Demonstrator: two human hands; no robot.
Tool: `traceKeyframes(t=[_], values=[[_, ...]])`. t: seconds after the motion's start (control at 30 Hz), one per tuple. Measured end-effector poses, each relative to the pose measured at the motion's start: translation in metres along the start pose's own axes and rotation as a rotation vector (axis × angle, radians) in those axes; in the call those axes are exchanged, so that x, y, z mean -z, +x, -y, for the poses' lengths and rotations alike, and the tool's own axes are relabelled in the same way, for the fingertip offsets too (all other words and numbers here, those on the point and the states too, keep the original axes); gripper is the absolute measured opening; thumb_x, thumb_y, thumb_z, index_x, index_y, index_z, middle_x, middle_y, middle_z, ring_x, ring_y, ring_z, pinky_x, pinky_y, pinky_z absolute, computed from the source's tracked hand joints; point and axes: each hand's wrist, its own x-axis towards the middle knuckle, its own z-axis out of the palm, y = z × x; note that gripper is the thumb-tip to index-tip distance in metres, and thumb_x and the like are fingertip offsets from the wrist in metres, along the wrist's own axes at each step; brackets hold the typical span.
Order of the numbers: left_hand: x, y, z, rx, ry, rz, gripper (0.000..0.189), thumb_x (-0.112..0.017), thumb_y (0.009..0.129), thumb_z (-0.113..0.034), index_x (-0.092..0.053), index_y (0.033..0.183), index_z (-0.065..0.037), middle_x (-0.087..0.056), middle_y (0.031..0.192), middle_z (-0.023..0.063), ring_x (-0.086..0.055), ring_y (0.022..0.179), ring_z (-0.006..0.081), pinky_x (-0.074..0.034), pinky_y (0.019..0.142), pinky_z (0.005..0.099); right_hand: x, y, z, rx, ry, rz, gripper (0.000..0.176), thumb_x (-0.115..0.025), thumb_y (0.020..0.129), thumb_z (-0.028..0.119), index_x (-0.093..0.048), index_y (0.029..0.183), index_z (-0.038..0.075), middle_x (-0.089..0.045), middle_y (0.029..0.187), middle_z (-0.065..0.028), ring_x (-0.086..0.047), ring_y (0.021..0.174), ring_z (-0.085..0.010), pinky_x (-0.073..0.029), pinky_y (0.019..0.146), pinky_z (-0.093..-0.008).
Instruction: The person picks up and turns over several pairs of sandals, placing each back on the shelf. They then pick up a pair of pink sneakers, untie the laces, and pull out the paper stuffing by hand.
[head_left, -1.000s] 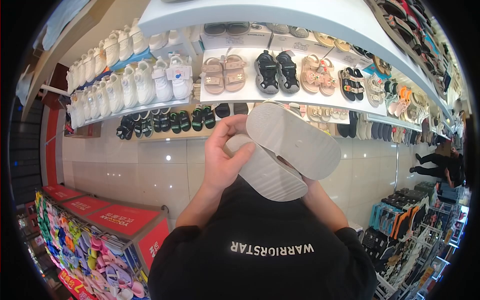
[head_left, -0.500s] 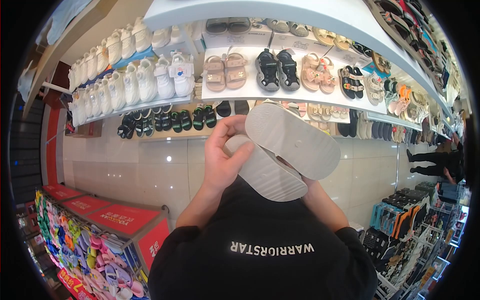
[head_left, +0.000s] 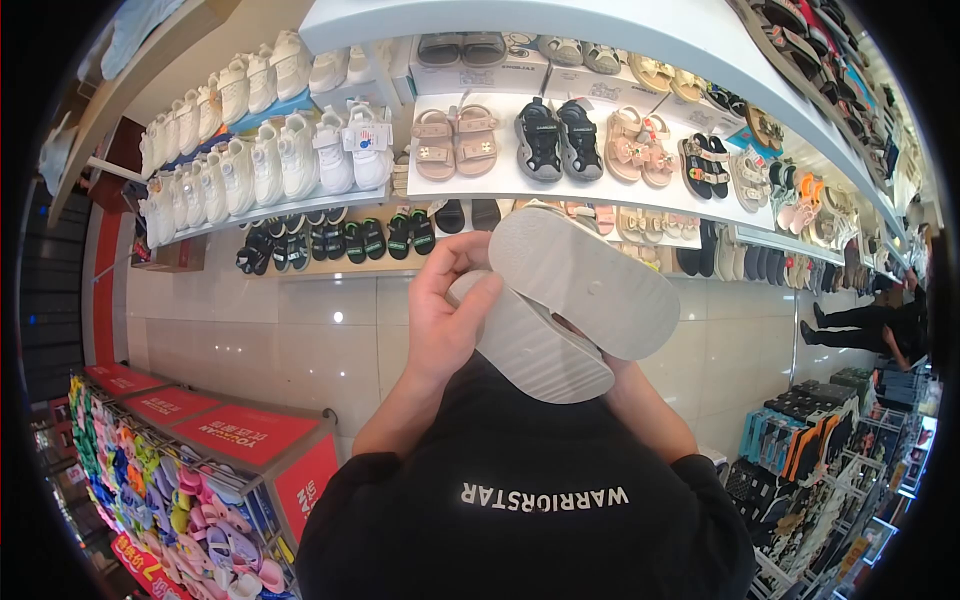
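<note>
Two grey slippers (head_left: 590, 285) are held up in front of my chest, soles facing me, one overlapping the other. My left hand (head_left: 447, 315) is closed on the lower slipper (head_left: 545, 355) at its upper left end. Its thumb presses on the sole, and the fingers curl in behind near the edge of the upper slipper. My right hand (head_left: 622, 375) reaches up behind the lower right end of the pair. The slippers hide its fingers, so its grip does not show. The straps of both slippers are out of sight behind the soles.
Ahead, a white shelf (head_left: 455, 190) holds sandals, with white sneakers (head_left: 232, 180) to its left. Lower left stands a red-topped rack (head_left: 240, 435) of colourful clogs. Another display rack (head_left: 800, 440) is at lower right. A person's dark-clothed legs (head_left: 850, 325) show at far right.
My hands and the slippers stay almost still. The shelves shift very slightly in view, and the person at far right has moved a little.
</note>
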Motion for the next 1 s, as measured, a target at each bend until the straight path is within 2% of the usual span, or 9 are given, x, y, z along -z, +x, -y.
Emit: traceKeyframes(t=[1.0], values=[[-0.008,0.018,0.006,0.006,-0.012,0.06,0.045,-0.064,0.082,0.003,-0.052,0.126,0.004,-0.066,0.111,0.0108,-0.06,0.105,0.0155,-0.045,0.094,0.0304,-0.002,0.014,0.012,0.021,0.009,-0.018,0.064,-0.057,0.092,0.05,-0.05,0.139,0.006,-0.057,0.133,-0.0161,-0.058,0.121,-0.0265,-0.049,0.101,-0.0395]])
